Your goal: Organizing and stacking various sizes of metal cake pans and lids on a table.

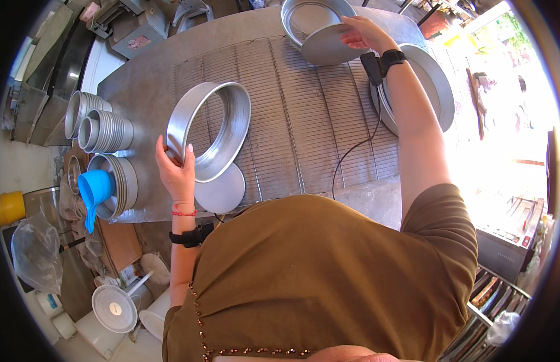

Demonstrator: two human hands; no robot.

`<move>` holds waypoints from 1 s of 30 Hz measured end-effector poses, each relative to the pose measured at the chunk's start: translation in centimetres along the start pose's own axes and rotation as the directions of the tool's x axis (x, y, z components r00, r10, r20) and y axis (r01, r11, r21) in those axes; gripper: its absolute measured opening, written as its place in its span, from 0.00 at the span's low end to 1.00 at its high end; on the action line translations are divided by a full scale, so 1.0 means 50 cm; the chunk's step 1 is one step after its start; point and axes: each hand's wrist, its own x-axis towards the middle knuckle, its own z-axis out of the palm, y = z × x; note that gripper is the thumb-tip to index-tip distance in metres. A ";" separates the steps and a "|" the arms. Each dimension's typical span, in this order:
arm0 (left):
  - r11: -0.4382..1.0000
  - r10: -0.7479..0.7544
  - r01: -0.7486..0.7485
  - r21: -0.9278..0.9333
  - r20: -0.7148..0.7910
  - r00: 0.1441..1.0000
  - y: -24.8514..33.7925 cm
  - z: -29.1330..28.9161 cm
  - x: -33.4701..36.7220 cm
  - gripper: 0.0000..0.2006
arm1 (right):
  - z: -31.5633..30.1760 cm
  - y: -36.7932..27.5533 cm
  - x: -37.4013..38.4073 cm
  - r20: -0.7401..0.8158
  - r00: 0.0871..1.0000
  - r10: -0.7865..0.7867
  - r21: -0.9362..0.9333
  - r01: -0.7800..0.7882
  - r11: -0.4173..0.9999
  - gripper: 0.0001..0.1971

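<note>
The ring (182, 116) is sitting tilted in the grasping left fingers (161, 149); a disc (220, 189) is lying just right of them. The right fingers (355, 41) are touching a second disc (323, 46); I cannot tell whether they're clenching it.

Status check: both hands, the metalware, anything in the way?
Left hand holding metal ring, tilted. Right hand gripping flat disc. Possibly in the way: black cable over wire rack.

The ring (183, 117) (over the wire rack (316, 114)) is right of 3 pan stacks (115, 131), left of the disc (324, 49).
</note>
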 end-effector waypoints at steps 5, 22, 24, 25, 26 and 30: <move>1.000 0.021 -0.021 0.016 -0.004 1.000 -0.002 0.002 0.002 0.32 | 0.013 0.014 0.009 -0.077 0.994 -0.079 -0.029 0.077 0.997 0.41; 0.969 0.145 -0.118 -0.216 0.110 0.983 0.125 0.079 0.049 0.25 | 0.097 0.151 -0.236 -0.235 0.961 -0.149 0.085 0.173 0.981 0.16; 0.926 0.231 -0.167 -0.338 0.157 0.960 0.161 0.132 0.072 0.25 | 0.110 0.181 -0.288 -0.186 0.974 -0.127 0.088 0.145 0.985 0.16; 0.909 0.281 -0.209 -0.360 0.160 0.946 0.184 0.161 0.088 0.24 | 0.115 0.200 -0.312 -0.188 0.974 -0.128 0.096 0.148 0.984 0.16; 0.889 0.331 -0.250 -0.383 0.161 0.930 0.207 0.195 0.103 0.24 | 0.117 0.223 -0.331 -0.196 0.976 -0.098 0.120 0.123 0.985 0.15; 0.839 0.397 -0.271 -0.472 0.191 0.898 0.307 0.312 0.141 0.22 | 0.119 0.278 -0.407 -0.227 0.972 -0.060 0.116 0.089 0.989 0.14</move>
